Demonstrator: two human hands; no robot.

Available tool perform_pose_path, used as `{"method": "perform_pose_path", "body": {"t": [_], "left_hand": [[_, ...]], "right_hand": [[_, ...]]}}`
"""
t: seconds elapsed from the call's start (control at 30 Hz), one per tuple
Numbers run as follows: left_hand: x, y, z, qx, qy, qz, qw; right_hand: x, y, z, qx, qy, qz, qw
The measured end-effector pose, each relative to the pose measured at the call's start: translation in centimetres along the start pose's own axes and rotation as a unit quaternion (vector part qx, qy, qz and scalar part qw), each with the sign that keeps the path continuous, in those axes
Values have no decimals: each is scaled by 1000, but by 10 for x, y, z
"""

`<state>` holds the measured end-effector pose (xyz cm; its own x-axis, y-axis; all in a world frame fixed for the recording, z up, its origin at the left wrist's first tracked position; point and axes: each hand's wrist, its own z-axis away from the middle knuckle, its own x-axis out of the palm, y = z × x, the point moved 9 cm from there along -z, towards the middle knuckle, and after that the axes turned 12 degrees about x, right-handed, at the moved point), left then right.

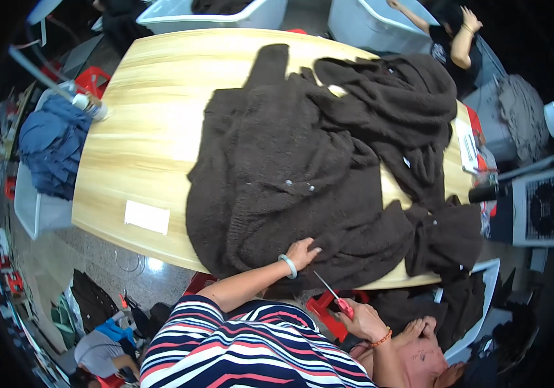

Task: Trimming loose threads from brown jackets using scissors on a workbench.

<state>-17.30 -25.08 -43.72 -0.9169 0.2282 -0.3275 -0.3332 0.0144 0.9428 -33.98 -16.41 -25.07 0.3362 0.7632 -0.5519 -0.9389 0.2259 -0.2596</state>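
Note:
A large dark brown knit garment point(290, 174) with small pale buttons lies bunched across the table, its lower part reaching the near edge. My left hand point(301, 253), with a pale bangle at the wrist, is at that near part, fingers bent onto the fabric and closed on it. Below the table edge, my right hand point(362, 321), wearing an orange beaded bracelet, grips a red-handled tool point(345, 308). Its slim metal shaft points up and left toward the garment; the exact kind of tool is unclear.
More dark brown knitwear point(393, 97) covers the right of the wooden table point(141, 129). A white paper point(147, 217) lies at left. Around stand a bin of blue clothes point(57, 142), grey bins point(380, 26), a red stool point(325, 317) and a fan point(544, 205). Other people are nearby.

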Motion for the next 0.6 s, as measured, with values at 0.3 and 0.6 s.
{"method": "perform_pose_path", "body": {"t": [0.3, 0.6], "left_hand": [[-55, 84, 8, 86, -54, -40, 994], [-199, 12, -38, -26, 232, -101, 967]], "right_hand": [[-62, -22, -85, -144, 162, -197, 956], [-133, -128, -228, -305, 321, -11, 897]]}}
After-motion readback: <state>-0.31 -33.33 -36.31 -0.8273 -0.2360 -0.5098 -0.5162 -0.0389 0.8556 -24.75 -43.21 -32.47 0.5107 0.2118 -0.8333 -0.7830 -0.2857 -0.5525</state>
